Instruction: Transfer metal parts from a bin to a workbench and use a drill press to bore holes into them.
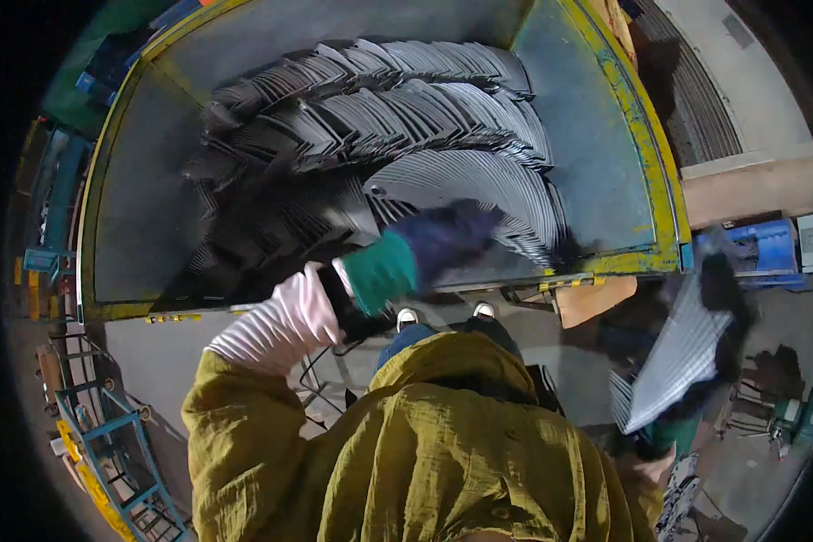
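My left hand (447,242), in a dark blue glove with a green cuff, reaches over the near row of thin, curved grey metal plates (465,176). Motion blurs its fingers, and I cannot tell whether they grip a plate. Off to the right, outside the bin, my right hand (727,312) wears a dark glove and is wrapped round a small stack of metal plates (673,361). Those plates are tilted, with their edges fanned at the lower end. More plates stand packed in overlapping rows in the large metal bin (596,194).
The bin's yellow, scuffed rim (637,262) runs between my body and the plates. At the right are a blue crate (763,253), a cardboard piece (596,300) and a green power tool (799,415). A blue metal frame (108,434) stands at the left.
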`<state>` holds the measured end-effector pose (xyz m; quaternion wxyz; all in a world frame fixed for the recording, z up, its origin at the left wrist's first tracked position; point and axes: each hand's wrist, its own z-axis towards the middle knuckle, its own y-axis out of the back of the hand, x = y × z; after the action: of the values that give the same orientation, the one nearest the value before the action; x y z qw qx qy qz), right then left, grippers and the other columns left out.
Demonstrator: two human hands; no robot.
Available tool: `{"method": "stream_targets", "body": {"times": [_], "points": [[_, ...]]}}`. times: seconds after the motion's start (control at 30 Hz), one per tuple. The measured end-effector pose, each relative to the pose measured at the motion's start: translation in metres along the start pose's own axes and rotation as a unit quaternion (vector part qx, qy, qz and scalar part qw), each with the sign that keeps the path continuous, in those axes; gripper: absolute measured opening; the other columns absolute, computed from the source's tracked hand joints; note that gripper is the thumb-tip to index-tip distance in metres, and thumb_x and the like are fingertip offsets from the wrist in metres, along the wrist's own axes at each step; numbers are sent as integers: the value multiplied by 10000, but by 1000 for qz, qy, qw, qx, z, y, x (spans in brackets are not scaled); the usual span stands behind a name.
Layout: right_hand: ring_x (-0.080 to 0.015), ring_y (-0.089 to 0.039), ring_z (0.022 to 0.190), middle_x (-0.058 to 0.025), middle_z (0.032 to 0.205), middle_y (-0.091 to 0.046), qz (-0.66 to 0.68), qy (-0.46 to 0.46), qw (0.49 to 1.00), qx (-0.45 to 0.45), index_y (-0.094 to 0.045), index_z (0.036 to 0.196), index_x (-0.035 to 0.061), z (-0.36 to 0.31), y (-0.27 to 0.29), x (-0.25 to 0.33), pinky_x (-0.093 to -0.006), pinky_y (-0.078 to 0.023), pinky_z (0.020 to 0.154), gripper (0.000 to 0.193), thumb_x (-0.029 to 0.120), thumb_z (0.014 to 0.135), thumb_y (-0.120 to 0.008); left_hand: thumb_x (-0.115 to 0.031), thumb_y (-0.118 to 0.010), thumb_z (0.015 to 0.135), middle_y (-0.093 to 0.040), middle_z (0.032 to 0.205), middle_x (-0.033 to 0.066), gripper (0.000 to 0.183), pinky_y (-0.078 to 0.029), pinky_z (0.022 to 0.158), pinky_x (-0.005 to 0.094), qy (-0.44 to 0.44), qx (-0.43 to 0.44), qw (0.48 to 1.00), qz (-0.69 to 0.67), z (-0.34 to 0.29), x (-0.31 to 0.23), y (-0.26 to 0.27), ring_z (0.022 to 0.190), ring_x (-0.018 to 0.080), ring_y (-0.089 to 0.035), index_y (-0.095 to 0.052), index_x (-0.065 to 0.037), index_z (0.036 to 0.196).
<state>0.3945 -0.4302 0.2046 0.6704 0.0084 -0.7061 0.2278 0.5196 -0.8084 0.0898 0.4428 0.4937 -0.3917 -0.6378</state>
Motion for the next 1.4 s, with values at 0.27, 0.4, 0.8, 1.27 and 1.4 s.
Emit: {"method": "stream_targets", "body": {"times": [0.27, 0.4, 0.8, 1.27, 1.4], "points": [[-346, -600, 1138, -167, 1288, -609, -394, 346, 705, 478, -598, 1252, 82, 8, -198, -84, -397, -477, 974, 543, -61, 731, -650, -143, -603, 914, -591, 1272, 125, 423, -505, 891, 325, 200, -222, 665, -685, -89, -102, 40, 1068, 201, -617, -507, -67, 1320], [-383, -633, 874, -193, 1012, -636, -397, 323, 661, 549, -597, 1266, 121, 5, -268, -120, -464, -508, 760, 446, 176, 826, -640, -76, -698, 803, -562, 1275, 176, 454, -499, 942, 368, 243, -289, 888, -262, -132, -68, 12, 1106, 297, -618, -609, -103, 1248], [-244, -668, 845, -177, 1021, -682, -176, 126, 807, 549, -544, 1288, -6, 60, -235, -111, -358, -512, 724, 383, 121, 931, -600, -84, -826, 671, -674, 1118, 159, 705, -537, 893, 382, 338, -235, 910, -46, -207, 6, 33, 1038, 263, -667, -527, -16, 1306], [-256, -628, 1100, -219, 1330, -573, -54, -52, 897, 435, -495, 1308, -98, 73, -124, -124, -322, -469, 959, 371, 87, 986, -481, -200, -672, 810, -698, 849, 154, 447, -537, 676, 390, 353, 91, 922, -129, -102, 108, -25, 730, 294, -679, -624, -113, 1246], [-257, -632, 1097, -206, 1324, -583, -162, 114, 876, 440, -527, 1266, -84, 61, -125, -116, -316, -482, 939, 312, 32, 983, -464, -217, -674, 864, -695, 867, 139, 383, -527, 706, 403, 274, 15, 947, -166, -138, 135, -40, 783, 252, -683, -623, -73, 1216]]}}
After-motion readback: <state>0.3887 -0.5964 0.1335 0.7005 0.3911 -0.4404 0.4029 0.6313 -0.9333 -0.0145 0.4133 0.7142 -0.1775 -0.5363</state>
